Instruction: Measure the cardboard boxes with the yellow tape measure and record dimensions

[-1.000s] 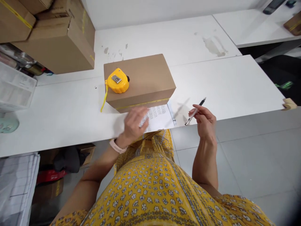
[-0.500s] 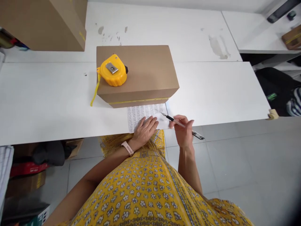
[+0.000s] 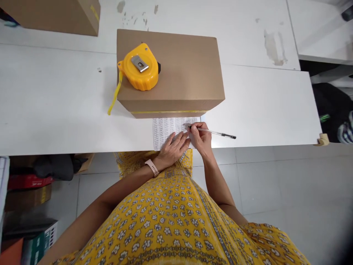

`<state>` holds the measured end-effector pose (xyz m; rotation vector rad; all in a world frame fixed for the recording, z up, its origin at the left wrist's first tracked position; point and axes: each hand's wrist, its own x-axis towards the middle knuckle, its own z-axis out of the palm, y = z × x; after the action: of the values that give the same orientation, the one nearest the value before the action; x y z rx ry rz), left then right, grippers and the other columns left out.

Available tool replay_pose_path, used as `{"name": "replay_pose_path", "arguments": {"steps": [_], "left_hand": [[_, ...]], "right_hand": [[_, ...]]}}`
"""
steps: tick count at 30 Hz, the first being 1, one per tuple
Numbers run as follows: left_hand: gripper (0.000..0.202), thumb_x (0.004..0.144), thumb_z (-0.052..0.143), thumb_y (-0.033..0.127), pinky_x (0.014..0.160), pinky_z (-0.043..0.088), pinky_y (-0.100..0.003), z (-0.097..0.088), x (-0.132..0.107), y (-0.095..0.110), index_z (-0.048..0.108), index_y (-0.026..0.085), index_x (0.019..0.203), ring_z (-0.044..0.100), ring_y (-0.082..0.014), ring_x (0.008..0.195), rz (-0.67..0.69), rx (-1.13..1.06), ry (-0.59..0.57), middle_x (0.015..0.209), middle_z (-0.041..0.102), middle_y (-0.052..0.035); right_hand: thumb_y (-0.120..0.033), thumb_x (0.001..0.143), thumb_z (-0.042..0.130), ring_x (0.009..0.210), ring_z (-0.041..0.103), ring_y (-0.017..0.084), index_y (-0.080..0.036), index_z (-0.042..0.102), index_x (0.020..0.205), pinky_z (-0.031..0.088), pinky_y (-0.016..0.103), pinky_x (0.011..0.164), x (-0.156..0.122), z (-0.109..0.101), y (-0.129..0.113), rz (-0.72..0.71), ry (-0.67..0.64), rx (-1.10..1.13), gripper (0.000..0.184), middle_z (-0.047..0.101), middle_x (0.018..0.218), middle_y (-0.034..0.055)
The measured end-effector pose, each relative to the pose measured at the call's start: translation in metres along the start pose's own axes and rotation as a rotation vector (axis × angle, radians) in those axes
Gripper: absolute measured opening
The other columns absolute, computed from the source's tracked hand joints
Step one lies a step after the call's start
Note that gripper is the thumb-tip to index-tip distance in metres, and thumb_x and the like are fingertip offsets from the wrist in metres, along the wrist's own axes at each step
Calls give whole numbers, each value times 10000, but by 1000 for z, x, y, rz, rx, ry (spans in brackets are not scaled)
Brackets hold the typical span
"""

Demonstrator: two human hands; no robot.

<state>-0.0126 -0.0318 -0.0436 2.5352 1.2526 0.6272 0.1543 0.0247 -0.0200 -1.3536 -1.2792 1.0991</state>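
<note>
The right hand (image 3: 202, 138) clamps the pen (image 3: 216, 132) near its tip, likely for control, contact unclear; the left hand (image 3: 174, 149), grip spread flat, seems to steady the paper (image 3: 161, 133) at six o'clock from the box (image 3: 187, 70).

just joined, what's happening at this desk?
A person's right hand holds a pen with its tip at a sheet covered in rows of small marks; whether it touches is too small to tell. The left hand lies flat across the sheet's near edge. Just beyond the sheet, a cardboard box sits on the white table, with a yellow tape measure on top, untouched.
</note>
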Motion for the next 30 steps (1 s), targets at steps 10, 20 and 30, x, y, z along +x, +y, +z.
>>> {"name": "replay_pose_path", "arguments": {"steps": [10, 20, 30], "left_hand": [[440, 1050, 510, 168, 1267, 371, -532, -2, 1, -1, 546, 188, 1488, 472, -293, 1499, 8, 33, -35, 1599, 515, -126], [423, 1059, 489, 164, 1253, 402, -512, -1, 0, 0, 543, 157, 1478, 487, -289, 1488, 43, 94, 4, 1572, 546, -145], [398, 1068, 499, 216, 1232, 426, -483, 0, 0, 0, 565, 153, 1455, 526, -276, 1458, 74, 231, 26, 1558, 566, -134]], "right_hand": [[-495, 899, 678, 513, 399, 101, -258, 476, 777, 345, 266, 505, 0, 1, 2, -57, 130, -199, 334, 442, 560, -86], [-440, 899, 666, 489, 389, 96, -259, 463, 763, 324, 273, 490, 4, -3, 4, -97, 44, -260, 304, 429, 544, -87], [-369, 927, 647, 508, 406, 94, -253, 476, 778, 334, 274, 504, 4, -3, 12, -146, 30, -266, 255, 438, 590, -78]]}}
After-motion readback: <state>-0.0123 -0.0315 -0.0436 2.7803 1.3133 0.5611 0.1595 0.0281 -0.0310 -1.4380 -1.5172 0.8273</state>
